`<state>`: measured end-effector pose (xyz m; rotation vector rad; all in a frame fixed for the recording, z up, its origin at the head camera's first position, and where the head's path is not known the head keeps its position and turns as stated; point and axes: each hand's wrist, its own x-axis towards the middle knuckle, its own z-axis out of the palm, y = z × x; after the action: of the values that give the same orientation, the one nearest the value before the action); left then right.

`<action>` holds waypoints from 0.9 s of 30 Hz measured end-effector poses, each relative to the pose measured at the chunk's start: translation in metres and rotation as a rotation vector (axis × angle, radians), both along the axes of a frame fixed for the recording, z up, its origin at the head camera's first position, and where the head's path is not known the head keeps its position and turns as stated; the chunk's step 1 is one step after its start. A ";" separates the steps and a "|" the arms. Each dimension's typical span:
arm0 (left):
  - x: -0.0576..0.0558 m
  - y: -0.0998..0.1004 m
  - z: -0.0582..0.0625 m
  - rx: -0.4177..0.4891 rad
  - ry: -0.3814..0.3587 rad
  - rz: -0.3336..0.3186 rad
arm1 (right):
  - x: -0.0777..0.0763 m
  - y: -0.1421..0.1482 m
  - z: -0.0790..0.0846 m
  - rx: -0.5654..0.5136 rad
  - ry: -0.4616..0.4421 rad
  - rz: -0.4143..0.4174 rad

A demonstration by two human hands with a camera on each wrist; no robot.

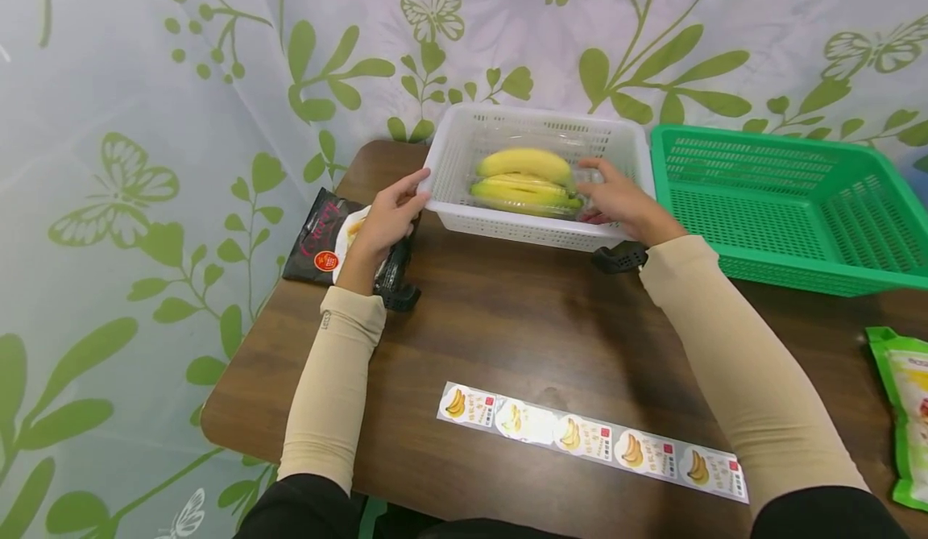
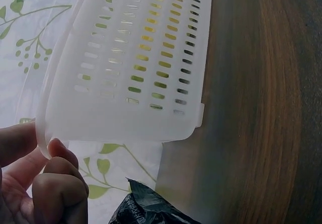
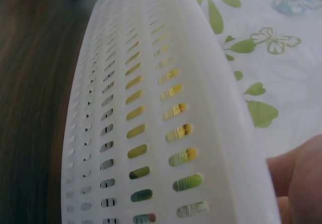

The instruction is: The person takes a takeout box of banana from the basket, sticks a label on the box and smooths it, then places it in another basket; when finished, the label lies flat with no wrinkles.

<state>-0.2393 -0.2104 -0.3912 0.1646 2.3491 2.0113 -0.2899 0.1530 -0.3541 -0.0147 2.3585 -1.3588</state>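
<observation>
In the head view, a white perforated plastic basket (image 1: 536, 231) stands near the back of the table. A clear pack of yellow-green bananas (image 1: 524, 176) lies in it. My left hand (image 1: 387, 221) pinches the basket's rim at its left front corner, thumb and fingers on either side in the left wrist view. My right hand (image 1: 623, 201) reaches over the front rim into the basket, its bent fingers and thumb about the right end of the banana pack. Slots in the basket wall (image 3: 136, 113) show yellow and green; the right fingertips are hidden there.
A green perforated basket (image 1: 783, 269) stands at the right. A black printed bag (image 1: 312, 241) lies by my left wrist. A strip of banana stickers (image 1: 594, 440) lies along the front edge of the brown table (image 1: 507, 321). At far right is a green-and-white bag (image 1: 906, 410).
</observation>
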 end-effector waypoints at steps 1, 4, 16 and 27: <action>0.000 0.000 0.000 -0.001 -0.001 0.002 | 0.000 0.000 0.000 -0.012 -0.004 -0.011; -0.001 0.000 -0.001 -0.002 -0.008 0.003 | -0.001 0.000 0.000 -0.050 -0.011 -0.043; -0.001 -0.001 0.001 -0.002 -0.022 0.021 | -0.005 0.000 -0.001 -0.088 -0.012 -0.097; -0.001 0.000 0.004 -0.026 -0.028 0.031 | -0.003 0.001 -0.001 -0.102 -0.012 -0.115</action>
<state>-0.2402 -0.2106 -0.3875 0.0986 2.3747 1.9819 -0.2934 0.1545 -0.3548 0.1007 2.3085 -1.5278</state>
